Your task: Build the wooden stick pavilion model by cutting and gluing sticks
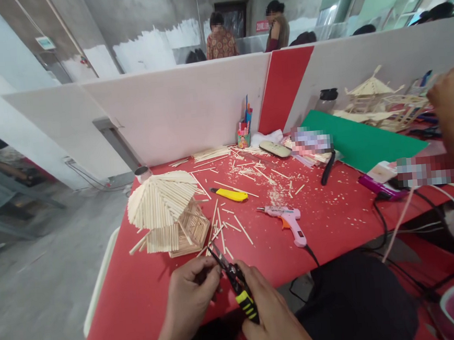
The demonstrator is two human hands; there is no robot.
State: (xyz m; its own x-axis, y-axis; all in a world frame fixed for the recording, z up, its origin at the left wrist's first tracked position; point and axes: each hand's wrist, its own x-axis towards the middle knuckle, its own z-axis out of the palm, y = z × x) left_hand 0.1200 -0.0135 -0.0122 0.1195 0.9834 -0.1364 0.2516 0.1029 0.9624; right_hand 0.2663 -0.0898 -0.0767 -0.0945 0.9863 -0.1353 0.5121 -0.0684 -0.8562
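While the head view looked down over a red table, the right hand was wrapped around the black and yellow handles of a pair of scissors near the front edge. The blades pointed away from the person, toward some loose sticks. Just beside the blades was the left hand, its thumb and fingers bent toward each other; whether they pinched a stick could not be told. The two hands were close together at the scissors.

Beyond the left hand, on the left part of the table, stood a small stick hut with a wide sloping roof. A yellow knife lay to the right of the hut, and a pink glue gun lay nearer the right hand, its cord running off the front edge. Farther back, a pencil cup stood near a white partition, with a glasses case to its right. A green board lay farther right, near a co-worker's raised hand.
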